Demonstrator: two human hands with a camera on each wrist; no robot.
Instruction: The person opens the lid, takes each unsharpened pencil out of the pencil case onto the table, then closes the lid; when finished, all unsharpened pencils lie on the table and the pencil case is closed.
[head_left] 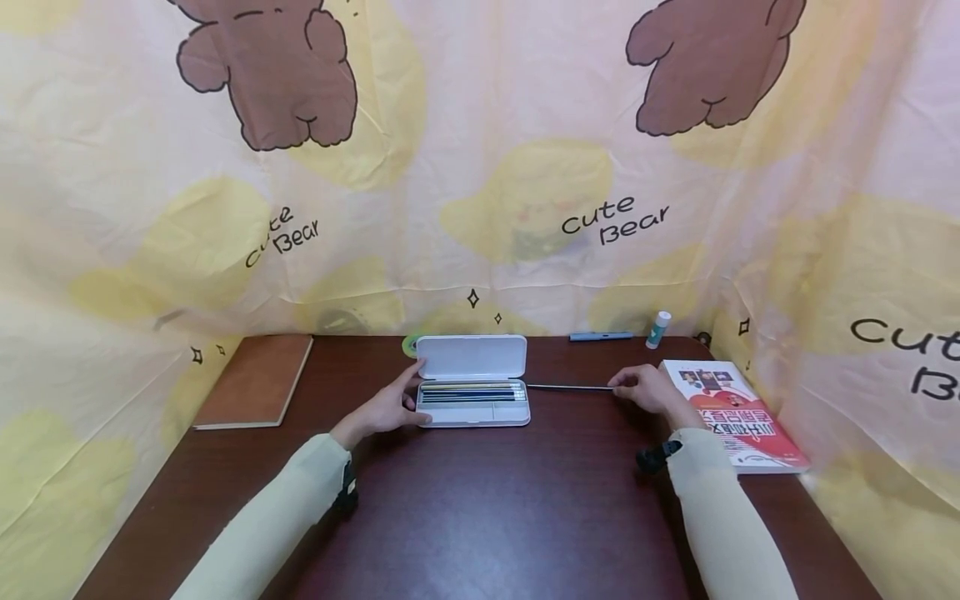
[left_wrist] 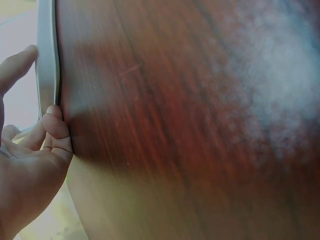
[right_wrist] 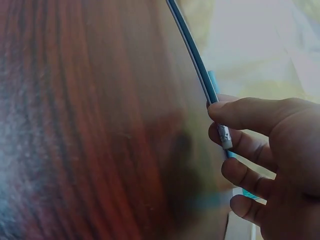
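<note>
Item: long, thin dark pencil with a metal ferrule and white eraser tip, lying flat on the dark reddish-brown wooden table just to the right of the case, its far end reaching toward the case's right edge. The right hand pinches it at the eraser end, thumb and forefinger closed on the ferrule as the right wrist view shows, the other fingers loosely curled beneath. Handling, as judged: very light, stiff along its length, smooth and faintly slick on its lacquered shaft, the point liable to snap if dropped or levered; a hold nearer the middle would steady it better than the end. Companion item: white rectangular hard-plastic pencil case, lid hinged open and lying back, tray holding a row of similar pencils laid lengthwise; rigid, smooth, rounded corners, likely to slide on the polished wood. The left hand steadies it, fingers fairly straight against its left rim. Also present: brown-covered notebook at far left; red-and-white printed paperback book at right; small white bottle with a teal cap and a blue pen at the rear; soft printed "Cute Bear" fabric backdrop.
</note>
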